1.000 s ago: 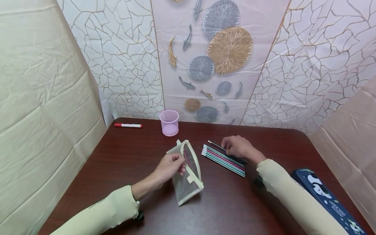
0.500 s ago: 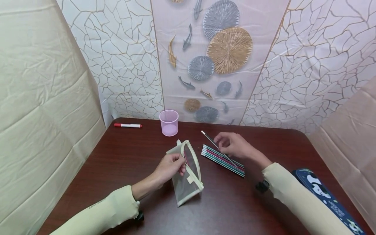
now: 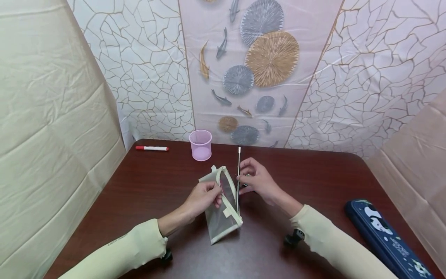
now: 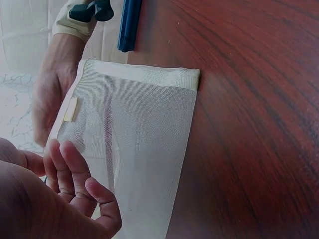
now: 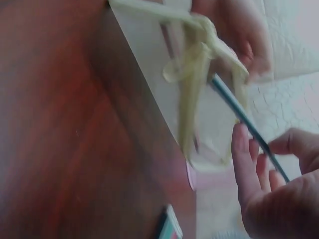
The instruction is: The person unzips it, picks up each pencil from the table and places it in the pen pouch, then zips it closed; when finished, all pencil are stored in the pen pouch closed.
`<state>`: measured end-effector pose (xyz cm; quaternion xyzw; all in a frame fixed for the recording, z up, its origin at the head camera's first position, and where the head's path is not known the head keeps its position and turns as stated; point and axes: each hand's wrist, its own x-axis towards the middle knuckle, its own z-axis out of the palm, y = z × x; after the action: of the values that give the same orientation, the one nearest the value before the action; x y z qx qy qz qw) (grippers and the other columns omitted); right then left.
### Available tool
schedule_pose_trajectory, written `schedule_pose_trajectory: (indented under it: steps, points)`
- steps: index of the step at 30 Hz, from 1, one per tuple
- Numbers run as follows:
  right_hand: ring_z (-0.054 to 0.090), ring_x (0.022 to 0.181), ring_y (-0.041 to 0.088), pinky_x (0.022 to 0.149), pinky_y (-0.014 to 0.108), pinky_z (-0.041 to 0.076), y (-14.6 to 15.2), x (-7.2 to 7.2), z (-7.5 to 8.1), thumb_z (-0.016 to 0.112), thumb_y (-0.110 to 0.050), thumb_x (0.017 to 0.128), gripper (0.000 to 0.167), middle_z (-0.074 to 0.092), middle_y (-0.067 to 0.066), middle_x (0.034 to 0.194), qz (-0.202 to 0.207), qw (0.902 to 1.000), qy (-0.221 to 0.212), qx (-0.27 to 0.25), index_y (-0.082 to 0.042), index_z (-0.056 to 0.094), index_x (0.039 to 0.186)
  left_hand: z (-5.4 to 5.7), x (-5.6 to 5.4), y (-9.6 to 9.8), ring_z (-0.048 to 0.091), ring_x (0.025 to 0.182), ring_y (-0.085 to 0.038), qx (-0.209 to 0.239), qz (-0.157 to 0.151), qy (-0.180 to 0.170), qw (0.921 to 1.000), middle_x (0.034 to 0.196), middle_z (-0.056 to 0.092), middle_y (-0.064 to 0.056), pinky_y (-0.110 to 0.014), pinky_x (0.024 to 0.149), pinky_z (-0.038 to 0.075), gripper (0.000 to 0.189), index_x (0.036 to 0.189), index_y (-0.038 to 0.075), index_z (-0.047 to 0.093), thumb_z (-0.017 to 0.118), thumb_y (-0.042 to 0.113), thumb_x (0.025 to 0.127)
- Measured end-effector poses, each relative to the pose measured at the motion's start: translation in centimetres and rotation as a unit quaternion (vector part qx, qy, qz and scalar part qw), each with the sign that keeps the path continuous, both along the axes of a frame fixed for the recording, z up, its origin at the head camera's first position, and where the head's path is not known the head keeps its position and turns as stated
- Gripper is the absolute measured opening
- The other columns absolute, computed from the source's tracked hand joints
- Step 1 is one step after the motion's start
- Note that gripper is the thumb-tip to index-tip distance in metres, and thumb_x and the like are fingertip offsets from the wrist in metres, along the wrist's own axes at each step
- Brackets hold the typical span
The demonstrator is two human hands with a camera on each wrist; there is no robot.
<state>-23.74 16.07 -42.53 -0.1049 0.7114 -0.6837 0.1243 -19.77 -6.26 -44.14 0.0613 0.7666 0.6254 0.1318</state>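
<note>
A cream-trimmed mesh pencil pouch [image 3: 217,217] stands tilted on the table, its zip opening gaping. My left hand [image 3: 203,197] pinches the near edge of that opening. Through the mesh in the left wrist view shows a reddish pencil [image 4: 108,124] inside the pouch. My right hand [image 3: 259,182] holds a dark pencil [image 3: 239,164] between thumb and fingers, nearly upright in the head view, its white end up. In the right wrist view the pencil's lower end [image 5: 224,92] is at the pouch's mouth. The other pencils [image 5: 169,224] are mostly hidden behind my right hand in the head view.
A pink mesh cup [image 3: 201,146] stands at the back, beyond the pouch. Left of it lies a red-capped white marker [image 3: 152,148]. On the right is a dark blue panda pencil case [image 3: 383,232]. Fabric walls surround the dark wooden table [image 3: 139,186].
My right hand has lifted the dark pencil off the row, turned it upright and carried it left to the pouch. The left hand has stayed almost still on the pouch.
</note>
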Motion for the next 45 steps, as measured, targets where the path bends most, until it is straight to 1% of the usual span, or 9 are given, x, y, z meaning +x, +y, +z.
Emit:
schedule_pose_trajectory:
  steps: [6,11,15,21,25,30,36,40,45]
  points:
    - [0.066,0.071,0.019,0.063,0.041,0.066,-1.4,1.0,-0.7,0.064,0.005,0.093,0.036,0.059,0.009,0.098,-0.019,0.9993,-0.025,0.018,0.004,0.045,0.124,0.1,-0.1,0.1,0.064,0.061,-0.011,0.003,-0.003,0.002,1.0,0.069,0.063,0.0,-0.026,0.068,0.058,0.019,0.079,0.005,0.063,0.055,0.012,0.094]
    - [0.067,0.068,0.02,0.062,0.042,0.066,-1.7,1.7,-1.1,0.064,0.005,0.092,0.038,0.064,0.015,0.098,0.001,0.998,-0.035,0.053,0.006,0.045,0.125,0.1,-0.1,0.1,0.065,0.063,-0.011,0.0,0.0,0.003,1.0,0.069,0.064,0.0,-0.031,0.072,0.061,0.018,0.078,0.006,0.063,0.057,0.012,0.094]
    - [0.067,0.066,0.019,0.063,0.041,0.066,-2.0,1.7,-1.3,0.064,0.005,0.091,0.039,0.067,0.019,0.094,0.021,0.9964,-0.027,0.077,0.008,0.045,0.125,0.1,0.0,0.2,0.066,0.063,-0.011,0.004,0.0,-0.001,1.0,0.069,0.065,0.0,-0.028,0.071,0.06,0.018,0.078,0.006,0.063,0.057,0.012,0.094]
    - [0.069,0.061,0.017,0.063,0.035,0.064,-2.4,1.5,-1.5,0.063,0.005,0.09,0.035,0.07,0.015,0.089,0.047,0.9893,-0.016,0.137,0.008,0.049,0.123,-0.1,-0.1,0.3,0.066,0.064,-0.01,0.008,-0.004,-0.002,1.0,0.07,0.066,0.0,-0.023,0.068,0.057,0.017,0.079,0.006,0.064,0.058,0.013,0.094]
    - [0.068,0.062,0.015,0.061,0.034,0.063,-2.7,1.4,-1.4,0.063,0.004,0.089,0.032,0.073,0.016,0.089,0.057,0.9826,0.005,0.177,0.01,0.058,0.119,-0.2,-0.1,0.3,0.066,0.064,-0.011,0.007,-0.005,-0.002,1.0,0.07,0.065,0.0,-0.023,0.068,0.057,0.017,0.079,0.006,0.063,0.057,0.012,0.094]
    - [0.069,0.067,0.013,0.062,0.034,0.064,-2.5,1.5,-1.1,0.068,-0.001,0.091,0.025,0.076,0.016,0.092,0.066,0.9767,0.029,0.202,0.008,0.068,0.114,-0.2,-0.1,0.2,0.066,0.064,-0.011,0.007,-0.002,0.002,1.0,0.07,0.065,0.0,-0.024,0.068,0.057,0.017,0.079,0.007,0.063,0.056,0.011,0.094]
    - [0.074,0.067,0.019,0.068,0.047,0.067,-1.4,1.3,-0.3,0.073,-0.007,0.094,0.023,0.077,0.02,0.095,0.027,0.9754,0.059,0.211,0.006,0.071,0.113,-0.2,0.0,0.1,0.065,0.064,-0.01,0.001,0.002,0.008,1.0,0.07,0.065,0.001,-0.023,0.067,0.057,0.017,0.077,0.008,0.062,0.057,0.011,0.093]
    - [0.076,0.074,0.028,0.071,0.05,0.066,0.1,0.8,-0.1,0.074,-0.011,0.095,0.023,0.078,0.018,0.099,-0.004,0.9709,0.078,0.226,0.0,0.072,0.115,-0.2,0.0,0.0,0.065,0.063,-0.01,-0.001,0.006,0.009,0.9999,0.069,0.065,0.001,-0.023,0.067,0.057,0.017,0.077,0.008,0.063,0.057,0.012,0.093]
    - [0.075,0.085,0.031,0.073,0.042,0.065,2.9,-0.6,-0.3,0.075,-0.019,0.097,0.022,0.078,0.013,0.101,-0.045,0.9573,0.097,0.268,-0.009,0.074,0.116,-0.2,0.0,-0.1,0.065,0.062,-0.01,0.001,0.007,0.01,0.9999,0.069,0.066,0.001,-0.023,0.067,0.057,0.017,0.077,0.006,0.064,0.057,0.011,0.092]
